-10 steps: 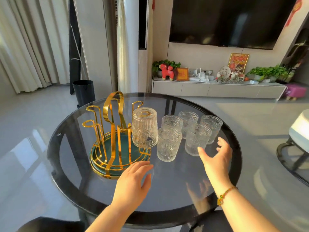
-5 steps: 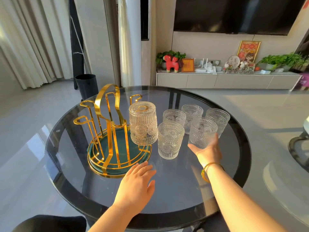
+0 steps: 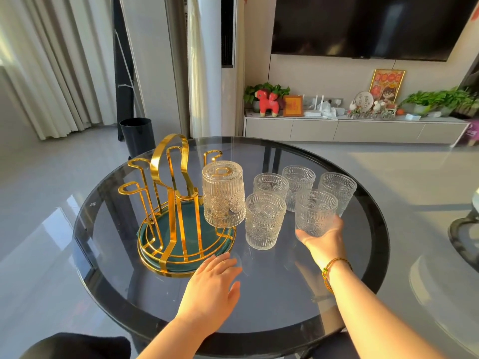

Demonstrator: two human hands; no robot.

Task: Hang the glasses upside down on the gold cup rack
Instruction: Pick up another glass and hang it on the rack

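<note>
The gold cup rack (image 3: 171,203) with a green round base stands on the left of the round glass table (image 3: 280,294). One embossed glass (image 3: 223,194) hangs upside down on its right prong. Several upright glasses stand to the right, the nearest (image 3: 265,220) beside the rack. My right hand (image 3: 324,240) wraps around the base of the front right glass (image 3: 315,212), which seems slightly raised. My left hand (image 3: 211,288) lies flat on the table just in front of the rack, fingers apart, holding nothing.
Three more glasses (image 3: 298,181) stand in a back row. A black bin (image 3: 136,136) stands on the floor behind the table. A chair base (image 3: 464,234) shows at the right edge. A low cabinet with plants and ornaments lines the far wall.
My right hand reached forward from above the table and closed around the front right glass. My left hand stayed in front of the rack.
</note>
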